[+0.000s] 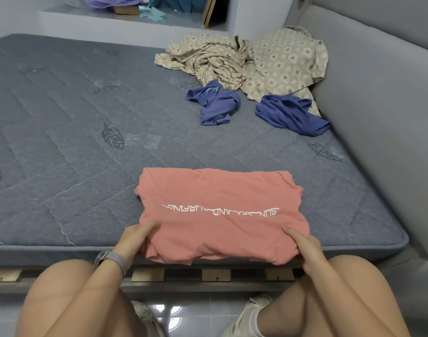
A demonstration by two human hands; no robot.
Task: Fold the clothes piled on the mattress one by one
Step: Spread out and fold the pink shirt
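A pink T-shirt [220, 210] with white lettering lies folded into a rectangle at the near edge of the grey mattress [74, 142]. My left hand [135, 239] grips its near left corner, thumb on top. At the near right corner, my right hand [305, 246] holds the shirt the same way. Two crumpled blue garments [215, 103] [290, 113] and beige patterned clothes [256, 59] lie piled at the far right of the mattress.
A grey padded headboard [378, 105] runs along the right side. Wooden bed slats [215, 274] show below the mattress edge. My knees and shoes are over a tiled floor [174, 314]. A shelf with cloth items [125, 6] is at the back.
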